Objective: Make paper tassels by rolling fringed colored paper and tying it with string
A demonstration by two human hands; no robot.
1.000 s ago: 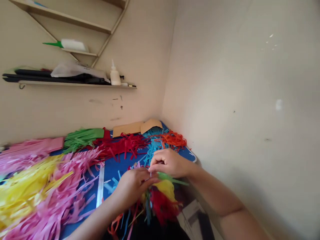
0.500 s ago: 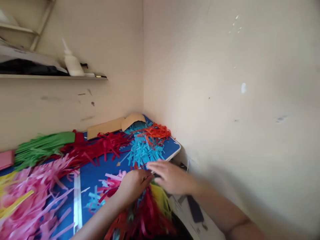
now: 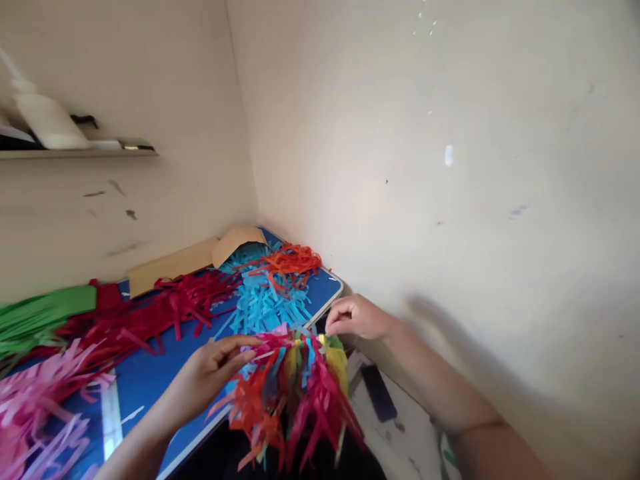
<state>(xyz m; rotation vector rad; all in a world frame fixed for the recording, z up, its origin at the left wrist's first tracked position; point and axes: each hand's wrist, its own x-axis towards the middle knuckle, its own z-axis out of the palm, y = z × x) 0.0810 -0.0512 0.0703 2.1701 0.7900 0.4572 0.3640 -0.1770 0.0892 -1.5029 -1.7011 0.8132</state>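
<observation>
A row of fringed tissue-paper tassels (image 3: 320,393) in pink, orange, yellow, blue and green hangs in front of my body, stretched between my two hands. At its left end, my left hand (image 3: 213,367) is closed, with thumb and fingers pinching the pink paper strips. My right hand (image 3: 357,317) is raised just above the right end, by the yellow and green tassels. Its fingertips are pressed together; what they hold, perhaps a thin string, is too small to make out. Light blue paper fringe (image 3: 270,300) lies on the table just beyond the hands.
On the blue table (image 3: 175,360) lie red fringe (image 3: 185,300), green fringe (image 3: 45,313), pink fringe (image 3: 50,393), orange strips (image 3: 295,260) and brown card (image 3: 170,267). A dark phone (image 3: 379,393) rests on a white surface at right. A shelf (image 3: 100,154) holds a white bottle (image 3: 50,120).
My hands have moved apart, the left one to the left and the right one up and right. The tassel row now spreads out between them. The view has turned right.
</observation>
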